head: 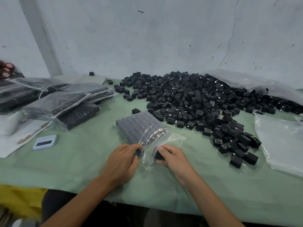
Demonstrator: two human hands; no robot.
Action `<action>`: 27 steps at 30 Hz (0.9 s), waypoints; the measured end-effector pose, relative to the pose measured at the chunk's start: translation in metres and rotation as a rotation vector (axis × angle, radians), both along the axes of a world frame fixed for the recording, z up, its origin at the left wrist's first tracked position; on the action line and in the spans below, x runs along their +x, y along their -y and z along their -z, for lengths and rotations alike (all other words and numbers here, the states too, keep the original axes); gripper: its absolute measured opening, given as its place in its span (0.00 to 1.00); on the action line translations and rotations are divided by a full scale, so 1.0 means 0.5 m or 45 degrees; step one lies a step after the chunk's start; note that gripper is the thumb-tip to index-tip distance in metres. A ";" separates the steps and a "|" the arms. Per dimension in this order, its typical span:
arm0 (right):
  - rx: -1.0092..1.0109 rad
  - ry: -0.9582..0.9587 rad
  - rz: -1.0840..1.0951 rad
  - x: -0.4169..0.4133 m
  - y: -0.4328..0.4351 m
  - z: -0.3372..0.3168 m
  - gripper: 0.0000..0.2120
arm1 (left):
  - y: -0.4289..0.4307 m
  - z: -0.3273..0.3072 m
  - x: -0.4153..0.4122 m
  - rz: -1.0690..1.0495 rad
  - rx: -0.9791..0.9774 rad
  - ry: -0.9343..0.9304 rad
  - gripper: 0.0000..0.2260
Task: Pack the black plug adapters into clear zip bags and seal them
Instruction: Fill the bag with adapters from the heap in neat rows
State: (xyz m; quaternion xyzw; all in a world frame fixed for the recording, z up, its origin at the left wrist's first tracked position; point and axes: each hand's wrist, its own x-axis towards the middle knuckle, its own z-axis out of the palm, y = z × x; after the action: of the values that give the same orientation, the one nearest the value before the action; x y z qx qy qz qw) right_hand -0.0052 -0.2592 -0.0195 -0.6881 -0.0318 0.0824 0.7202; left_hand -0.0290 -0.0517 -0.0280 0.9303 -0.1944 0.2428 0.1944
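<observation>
A clear zip bag [141,128] lies mid-table, packed with rows of black plug adapters; its open mouth faces me. My left hand [122,159] pinches the bag's near left edge. My right hand [172,157] grips a black adapter [158,155] at the bag's mouth, under the loose plastic flap. A large heap of loose black adapters [196,102] spreads across the table behind and to the right of the bag.
Filled bags [65,102] are stacked at the left on the green table cover [82,161]. A small blue-white device [44,142] and white papers lie left of my hands. Large clear plastic sheets [282,141] sit at the right. A wall closes the back.
</observation>
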 end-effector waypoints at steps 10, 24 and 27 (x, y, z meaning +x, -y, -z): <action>-0.721 0.364 0.136 0.019 -0.014 0.023 0.11 | 0.000 0.003 0.001 0.012 -0.003 0.033 0.16; -0.821 0.561 0.085 0.040 -0.044 0.017 0.08 | 0.000 0.004 -0.002 0.010 0.047 0.009 0.18; -0.830 0.521 0.111 0.042 -0.046 0.020 0.10 | 0.000 0.006 -0.001 -0.004 0.060 -0.005 0.18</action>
State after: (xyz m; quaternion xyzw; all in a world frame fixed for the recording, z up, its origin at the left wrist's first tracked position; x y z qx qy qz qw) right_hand 0.0160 -0.2365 -0.0293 -0.8838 -0.1179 -0.0816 0.4454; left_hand -0.0295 -0.0515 -0.0309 0.9354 -0.1981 0.2367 0.1723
